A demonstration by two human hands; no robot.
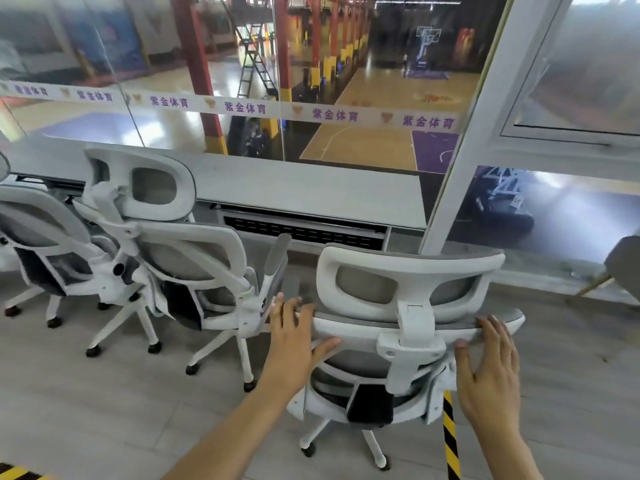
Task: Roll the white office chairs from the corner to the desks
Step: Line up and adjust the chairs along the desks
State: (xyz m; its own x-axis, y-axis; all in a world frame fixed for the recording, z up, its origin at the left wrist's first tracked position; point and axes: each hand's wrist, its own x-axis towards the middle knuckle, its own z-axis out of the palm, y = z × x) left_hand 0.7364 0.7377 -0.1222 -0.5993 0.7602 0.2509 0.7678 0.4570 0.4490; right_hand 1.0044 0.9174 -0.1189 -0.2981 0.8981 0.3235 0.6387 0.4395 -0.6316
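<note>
Neighbouring chair's raised armrest (278, 252) crowds the left hand (294, 336); right side open.

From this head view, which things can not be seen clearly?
- Nearest chair: its seat is hidden behind its own backrest.
- Leftmost chair: cut off by the left edge.
- Grey object: cut off by the right edge.
- Left hand and right hand: unclear whether the fingers grip or only rest.

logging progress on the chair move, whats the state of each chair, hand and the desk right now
near chair: upright, facing the desk, both hands on its backrest top
left hand: open, fingers spread on the backrest's left end
right hand: open, resting on the backrest's right end
middle chair: upright at the desk, armrest flipped up
far-left chair: upright, partly out of frame
desk: top bare in the stretch ahead
</note>
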